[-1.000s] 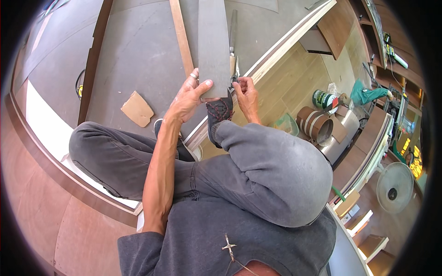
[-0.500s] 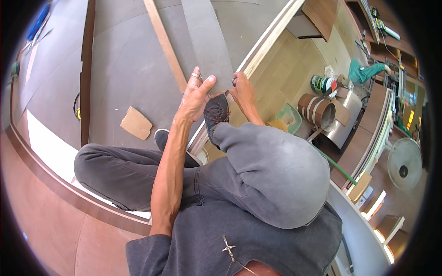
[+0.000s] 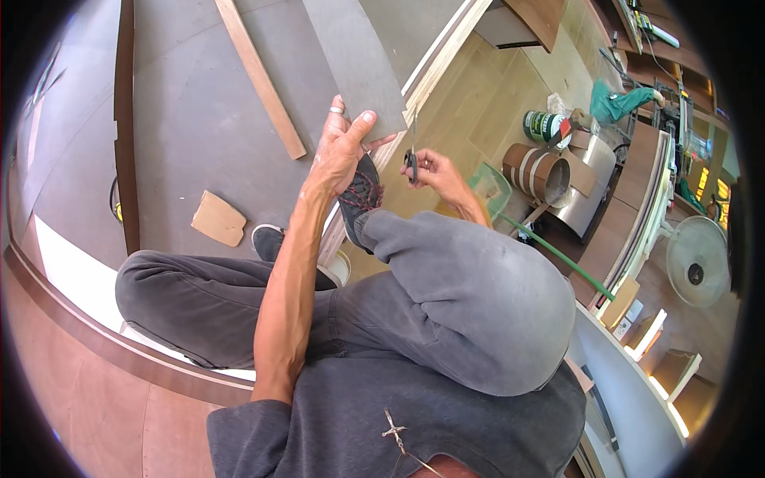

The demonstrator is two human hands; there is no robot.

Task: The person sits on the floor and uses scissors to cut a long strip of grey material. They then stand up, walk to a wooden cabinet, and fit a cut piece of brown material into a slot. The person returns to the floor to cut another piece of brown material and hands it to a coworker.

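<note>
Head view: a long grey strip (image 3: 355, 60) is held at its near end by the left hand (image 3: 335, 159). Left grip closed on it: thumb laid over the top face, a fingertip showing past the near edge from underneath. Strip is run away from the body, its far end cut off by the upper picture edge.

Black-handled scissors (image 3: 411, 166) are gripped in the right hand (image 3: 443, 182), fingers closed around the handles. Blades are pointed away from the body, just beside the strip's right near corner. Whether the blades are parted or touch the strip can't be told, too small at this scale.

A dark shoe with red laces (image 3: 362, 191) is seen just below the strip's near end.

On the left, a grey surface (image 3: 179, 159) is shown. On it are laid a wooden batten (image 3: 259, 80), left of the strip and apart from it, and a flat tan piece (image 3: 219, 217) nearer the body. It is bordered on the right by a pale wooden edge (image 3: 448, 60).

On the plank floor (image 3: 462, 111) to the right are set a brown cylinder with pale bands (image 3: 538, 174), a tub (image 3: 546, 127) and a translucent green container (image 3: 491, 190). A fan (image 3: 697, 261) is seen farther right.
</note>
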